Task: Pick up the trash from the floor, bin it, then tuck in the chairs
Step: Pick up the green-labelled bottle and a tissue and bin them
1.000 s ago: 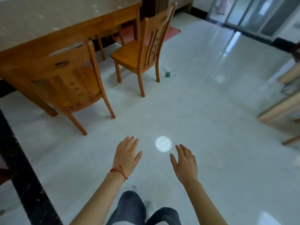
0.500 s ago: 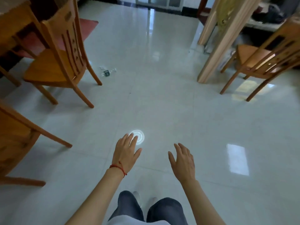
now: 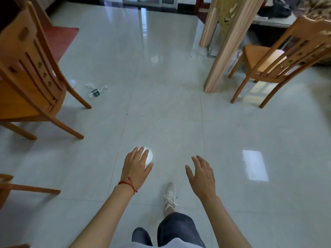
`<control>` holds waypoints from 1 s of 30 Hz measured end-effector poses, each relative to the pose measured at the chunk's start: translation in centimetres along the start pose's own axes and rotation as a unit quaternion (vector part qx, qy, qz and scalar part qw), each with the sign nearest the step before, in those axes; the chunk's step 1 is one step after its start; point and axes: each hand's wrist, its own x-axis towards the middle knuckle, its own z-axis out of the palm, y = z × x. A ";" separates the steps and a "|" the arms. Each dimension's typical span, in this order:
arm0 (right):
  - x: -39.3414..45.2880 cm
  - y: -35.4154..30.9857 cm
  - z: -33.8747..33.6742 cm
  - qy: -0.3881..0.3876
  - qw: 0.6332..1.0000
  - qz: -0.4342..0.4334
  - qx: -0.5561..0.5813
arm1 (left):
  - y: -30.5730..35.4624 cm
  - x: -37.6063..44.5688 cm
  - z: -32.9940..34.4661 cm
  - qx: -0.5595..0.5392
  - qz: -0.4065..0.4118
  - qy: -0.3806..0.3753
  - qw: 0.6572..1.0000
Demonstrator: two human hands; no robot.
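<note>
A crushed clear plastic bottle [image 3: 96, 92] with a dark green label lies on the pale tiled floor, beside the rear leg of the wooden chair [image 3: 26, 77] at left. Small bits of clear wrapper [image 3: 89, 85] lie just behind it. My left hand [image 3: 137, 165], with a red string at the wrist, hovers open over the floor and partly covers a bright white round patch [image 3: 150, 156]; I cannot tell whether that is an object or a light reflection. My right hand [image 3: 201, 174] is open and holds nothing. Both hands are well short of the bottle.
A second wooden chair [image 3: 279, 58] stands at right beside a pale wooden post [image 3: 220, 56]. Part of a third chair [image 3: 18, 187] shows at the lower left. A red mat [image 3: 60, 38] lies at the far left. My white shoe [image 3: 170, 196] is on the tiles between my arms.
The view has swung right: the dining table has left the frame and the right chair and post have come in. My left hand now overlaps the white round patch. Both hands stay open.
</note>
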 end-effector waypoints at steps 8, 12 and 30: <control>15.4 0.0 -4.1 -0.007 0.999 -0.042 -0.024 | 0.1 14.0 -2.4 -0.002 -0.031 0.009 0.999; 21.7 -1.3 -5.4 0.008 0.998 -0.052 -0.033 | -0.8 19.6 -3.7 -0.008 -0.040 0.018 0.999; 49.1 -11.9 -6.5 0.029 0.998 -0.052 -0.034 | -10.2 50.0 -11.0 0.002 0.006 0.007 1.000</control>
